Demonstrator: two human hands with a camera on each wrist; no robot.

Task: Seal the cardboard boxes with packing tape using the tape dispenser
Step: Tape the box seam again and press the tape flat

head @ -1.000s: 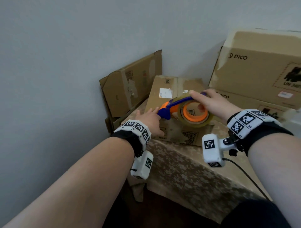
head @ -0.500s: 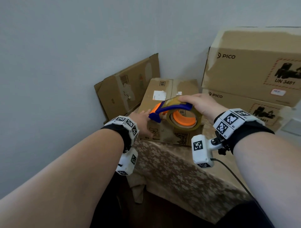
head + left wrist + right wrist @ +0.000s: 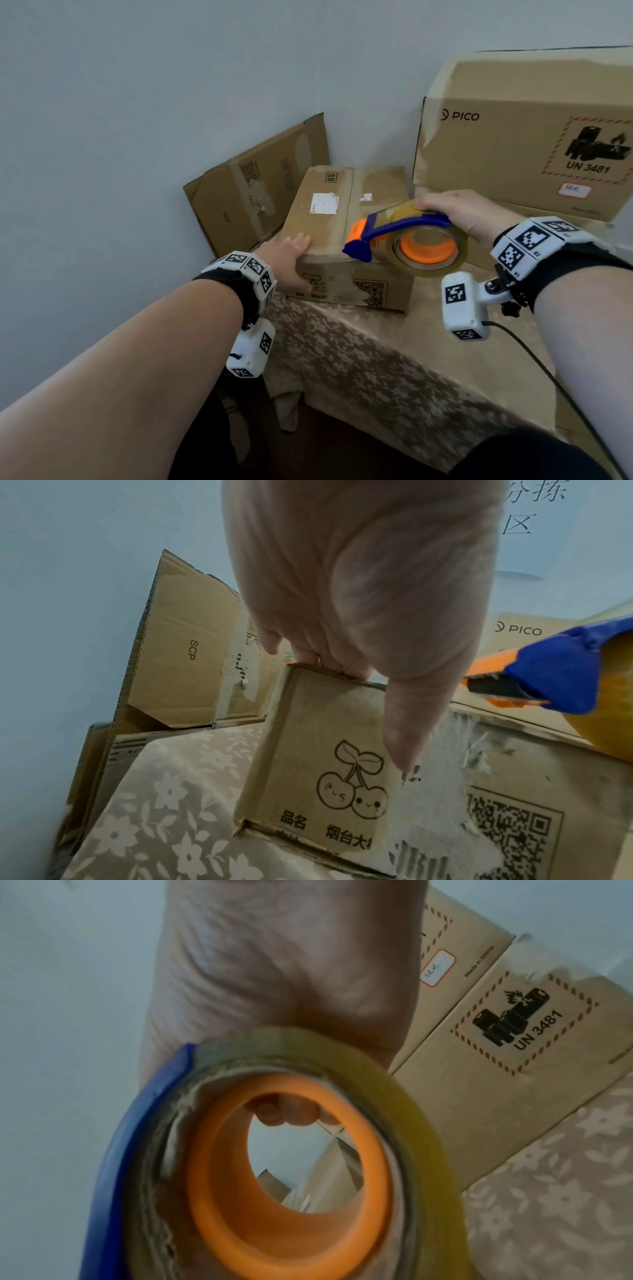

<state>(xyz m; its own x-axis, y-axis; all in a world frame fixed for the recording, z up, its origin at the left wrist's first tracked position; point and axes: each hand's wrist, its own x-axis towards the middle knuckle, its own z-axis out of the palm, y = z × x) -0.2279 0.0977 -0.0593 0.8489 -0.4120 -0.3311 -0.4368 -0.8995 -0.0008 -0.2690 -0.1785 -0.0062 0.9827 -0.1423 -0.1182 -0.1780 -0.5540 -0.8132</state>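
A worn small cardboard box (image 3: 342, 212) lies on the table, with old tape along its top seam. My left hand (image 3: 287, 257) rests on its near left corner, fingers flat on the top and thumb down the front face (image 3: 407, 723) beside a cherry print. My right hand (image 3: 469, 212) grips the tape dispenser (image 3: 411, 240) from above. The dispenser has a blue frame, an orange core (image 3: 212, 1191) and a yellowish clear roll. It hangs just over the box's near right edge, its blue nose (image 3: 555, 674) pointing left toward my left hand.
Two PICO boxes (image 3: 513, 137) are stacked at the right, close behind the dispenser. A flattened carton (image 3: 253, 192) leans on the wall at the back left. The floral tablecloth (image 3: 394, 359) covers the table toward me. A black cable (image 3: 548, 377) trails from my right wrist.
My right hand has drawn the dispenser back and to the right, away from my left hand. The left hand has stayed on the box's near left corner.
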